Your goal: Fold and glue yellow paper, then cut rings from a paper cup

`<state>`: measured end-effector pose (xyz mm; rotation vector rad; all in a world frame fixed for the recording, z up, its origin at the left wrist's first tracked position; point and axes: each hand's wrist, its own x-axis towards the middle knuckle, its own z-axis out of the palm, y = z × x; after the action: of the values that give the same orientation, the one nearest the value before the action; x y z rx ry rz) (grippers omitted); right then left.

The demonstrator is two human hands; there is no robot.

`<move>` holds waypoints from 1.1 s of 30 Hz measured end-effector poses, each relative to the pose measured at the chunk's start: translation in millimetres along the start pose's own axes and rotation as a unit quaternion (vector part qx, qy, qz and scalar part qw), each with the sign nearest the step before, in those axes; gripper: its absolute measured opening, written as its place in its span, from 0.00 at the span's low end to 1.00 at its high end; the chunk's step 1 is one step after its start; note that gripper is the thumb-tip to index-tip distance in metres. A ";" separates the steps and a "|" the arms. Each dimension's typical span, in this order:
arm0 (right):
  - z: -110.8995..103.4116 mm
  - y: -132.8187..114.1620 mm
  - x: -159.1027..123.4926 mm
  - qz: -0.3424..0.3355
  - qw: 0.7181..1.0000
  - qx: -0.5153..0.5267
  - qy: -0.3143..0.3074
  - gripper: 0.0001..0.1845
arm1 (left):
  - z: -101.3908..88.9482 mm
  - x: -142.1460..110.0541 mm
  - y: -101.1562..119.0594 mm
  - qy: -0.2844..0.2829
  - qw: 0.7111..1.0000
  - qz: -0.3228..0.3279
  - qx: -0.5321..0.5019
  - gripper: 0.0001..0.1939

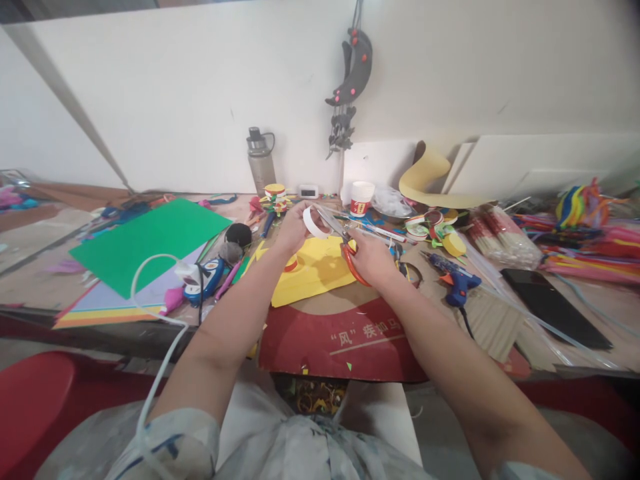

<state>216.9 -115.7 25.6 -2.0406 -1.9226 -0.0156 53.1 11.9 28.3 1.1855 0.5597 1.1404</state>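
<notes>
In front of me, above the table, my left hand (294,228) pinches a curled white paper strip (316,225). My right hand (371,257) grips scissors with orange handles (353,264), and their blades reach to the upper part of the strip. Whether the blades touch the paper I cannot tell. Below both hands lies a yellow sheet (320,270) with cut edges, a small red and yellow piece (291,264) on it. The sheet rests on a red and brown cardboard (320,343) at the table's front edge.
Green paper (150,243) and other coloured sheets lie left, beside a blue and white device (204,283). A blue glue gun (456,279) and a black phone (555,307) lie right. A bottle (261,163) and a paper cup (361,199) stand behind.
</notes>
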 end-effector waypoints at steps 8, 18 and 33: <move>-0.2 -0.7 0.9 0.002 1.000 -0.002 -0.005 0.23 | -11.3 6.5 -5.3 -0.035 0.999 0.012 -0.014 0.27; -0.1 0.5 1.3 0.009 1.000 0.001 -0.010 0.21 | -10.0 5.9 -0.2 -0.014 0.999 0.024 0.032 0.25; -2.4 -0.7 0.1 0.001 1.000 -0.002 -0.004 0.24 | -14.3 5.8 -4.2 -0.052 0.994 0.069 0.066 0.30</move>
<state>216.7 -116.2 28.1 -2.0472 -1.9274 -0.0123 44.9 23.4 20.8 1.4076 0.4847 1.1644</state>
